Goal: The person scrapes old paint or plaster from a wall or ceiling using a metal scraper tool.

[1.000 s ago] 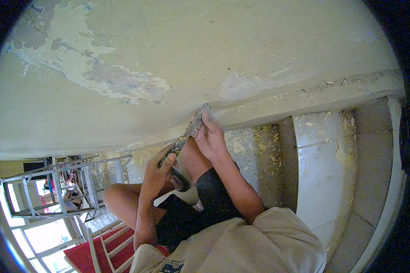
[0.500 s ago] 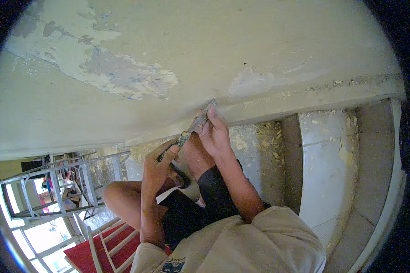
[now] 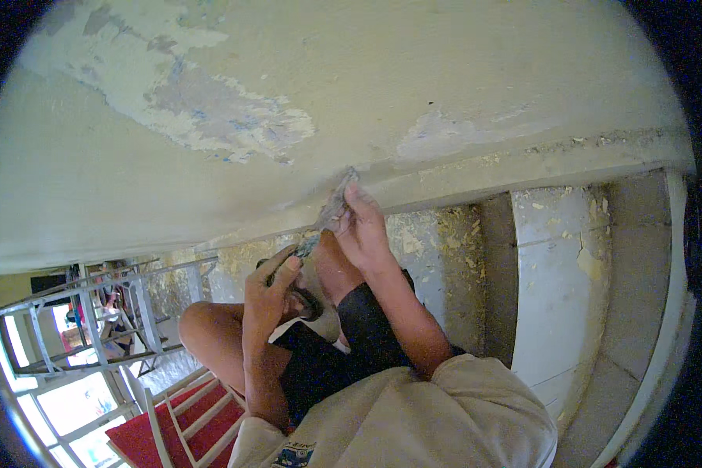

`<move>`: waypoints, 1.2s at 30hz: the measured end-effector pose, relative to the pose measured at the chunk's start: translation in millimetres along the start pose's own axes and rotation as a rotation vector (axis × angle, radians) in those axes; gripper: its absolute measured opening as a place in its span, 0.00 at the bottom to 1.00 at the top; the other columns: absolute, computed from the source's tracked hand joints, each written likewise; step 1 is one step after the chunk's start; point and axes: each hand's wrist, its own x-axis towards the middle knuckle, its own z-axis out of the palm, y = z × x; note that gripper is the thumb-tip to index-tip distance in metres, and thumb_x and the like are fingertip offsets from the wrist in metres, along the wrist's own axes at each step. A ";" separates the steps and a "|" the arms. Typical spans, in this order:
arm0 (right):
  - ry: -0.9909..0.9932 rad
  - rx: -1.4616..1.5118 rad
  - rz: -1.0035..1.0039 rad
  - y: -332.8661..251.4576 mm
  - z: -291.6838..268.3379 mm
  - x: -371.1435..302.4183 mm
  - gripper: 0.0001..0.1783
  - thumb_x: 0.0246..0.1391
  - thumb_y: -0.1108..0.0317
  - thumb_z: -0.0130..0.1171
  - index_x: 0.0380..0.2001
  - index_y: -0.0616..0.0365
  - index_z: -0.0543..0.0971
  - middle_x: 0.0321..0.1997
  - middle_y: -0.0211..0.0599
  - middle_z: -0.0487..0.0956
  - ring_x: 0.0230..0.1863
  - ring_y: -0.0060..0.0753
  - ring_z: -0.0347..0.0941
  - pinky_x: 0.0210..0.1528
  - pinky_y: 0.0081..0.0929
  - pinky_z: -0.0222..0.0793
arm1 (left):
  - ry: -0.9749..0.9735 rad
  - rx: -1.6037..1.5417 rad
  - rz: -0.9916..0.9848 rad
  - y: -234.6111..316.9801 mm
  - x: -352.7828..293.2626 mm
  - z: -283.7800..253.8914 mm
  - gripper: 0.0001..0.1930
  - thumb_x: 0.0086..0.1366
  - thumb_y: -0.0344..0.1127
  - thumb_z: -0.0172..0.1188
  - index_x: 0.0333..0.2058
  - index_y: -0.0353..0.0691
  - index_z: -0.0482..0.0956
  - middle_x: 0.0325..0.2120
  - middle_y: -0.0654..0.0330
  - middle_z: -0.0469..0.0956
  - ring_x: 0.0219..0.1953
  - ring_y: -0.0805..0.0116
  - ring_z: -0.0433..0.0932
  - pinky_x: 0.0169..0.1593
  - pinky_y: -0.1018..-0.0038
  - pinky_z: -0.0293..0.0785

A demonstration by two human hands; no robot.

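A paint scraper [image 3: 333, 210] with a grey, crusted blade is held slantwise against the lower part of the peeling wall [image 3: 444, 62]. My left hand [image 3: 268, 282] is closed round its dark, mottled handle end, below and to the left. Higher up, my right hand [image 3: 365, 238] pinches the blade, with the thumb on its right side near the tip. The tip lies at the wall just above the ledge along its base; whether it presses on the surface I cannot tell. My palms and some fingers are hidden.
Patches of flaked paint [image 3: 234, 117] mark the wall above. Paint chips lie on the stepped tiles [image 3: 554, 257] to the right. A metal ladder [image 3: 93, 312] stands at left, near a white-slatted chair with a red seat [image 3: 187, 417]. My bent knees are beneath my hands.
The scraper and my right hand have shifted slightly left, and the blade shows more of its flat face. My left hand still grips the handle. The whole view has tilted a little.
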 end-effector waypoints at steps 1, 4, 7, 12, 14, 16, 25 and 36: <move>-0.045 0.290 0.155 -7.2 12.3 -4.2 0.10 0.55 0.62 0.48 0.34 0.57 0.71 0.27 0.31 0.72 0.31 0.23 0.70 0.33 0.22 0.68 | 0.044 0.064 0.095 -2.1 0.6 -0.2 0.18 0.59 0.42 0.53 0.43 0.35 0.74 0.22 0.61 0.72 0.20 0.78 0.68 0.18 0.81 0.65; -0.037 0.338 0.145 -4.4 4.9 0.8 0.09 0.55 0.61 0.48 0.33 0.55 0.71 0.27 0.30 0.72 0.29 0.22 0.70 0.31 0.20 0.68 | 0.075 0.103 0.151 4.7 1.7 4.7 0.18 0.59 0.42 0.53 0.43 0.35 0.74 0.21 0.61 0.72 0.20 0.79 0.67 0.17 0.81 0.64; -0.051 0.358 0.071 -10.0 -3.4 0.3 0.10 0.55 0.61 0.48 0.33 0.55 0.71 0.28 0.30 0.72 0.30 0.23 0.70 0.31 0.19 0.68 | 0.054 0.060 0.113 6.9 3.1 11.3 0.18 0.59 0.42 0.54 0.44 0.36 0.74 0.20 0.62 0.71 0.19 0.79 0.67 0.18 0.82 0.65; 0.018 0.359 0.089 -9.0 7.8 -1.6 0.09 0.55 0.61 0.48 0.34 0.55 0.71 0.29 0.29 0.72 0.30 0.24 0.70 0.33 0.24 0.69 | 0.041 0.054 0.081 13.9 1.2 6.2 0.19 0.58 0.42 0.55 0.44 0.38 0.74 0.20 0.64 0.70 0.20 0.79 0.66 0.18 0.82 0.65; 0.039 0.361 0.116 -14.1 9.4 -1.1 0.09 0.55 0.62 0.48 0.35 0.54 0.71 0.29 0.29 0.72 0.30 0.24 0.70 0.35 0.25 0.69 | 0.011 0.068 0.131 8.5 3.9 1.4 0.19 0.58 0.43 0.55 0.45 0.39 0.74 0.19 0.64 0.70 0.20 0.80 0.66 0.18 0.83 0.65; 0.006 0.360 0.136 -19.7 6.1 -3.4 0.09 0.55 0.62 0.49 0.35 0.54 0.70 0.30 0.29 0.72 0.30 0.25 0.70 0.35 0.27 0.69 | 0.005 0.063 0.115 11.1 4.9 5.6 0.18 0.58 0.42 0.55 0.45 0.39 0.74 0.19 0.64 0.70 0.20 0.80 0.66 0.18 0.83 0.64; -0.055 0.384 0.080 -10.3 -0.1 1.5 0.09 0.54 0.61 0.50 0.33 0.55 0.70 0.29 0.31 0.72 0.31 0.27 0.71 0.33 0.26 0.68 | 0.070 0.084 0.175 9.5 3.9 7.0 0.19 0.57 0.44 0.56 0.44 0.38 0.74 0.18 0.64 0.70 0.17 0.80 0.65 0.17 0.82 0.61; -0.018 0.350 0.062 -10.3 -2.0 1.1 0.10 0.55 0.61 0.49 0.34 0.55 0.71 0.29 0.31 0.72 0.30 0.27 0.70 0.33 0.25 0.69 | 0.076 0.114 0.110 14.1 5.0 7.8 0.17 0.57 0.41 0.56 0.43 0.38 0.75 0.18 0.63 0.71 0.16 0.78 0.66 0.18 0.81 0.62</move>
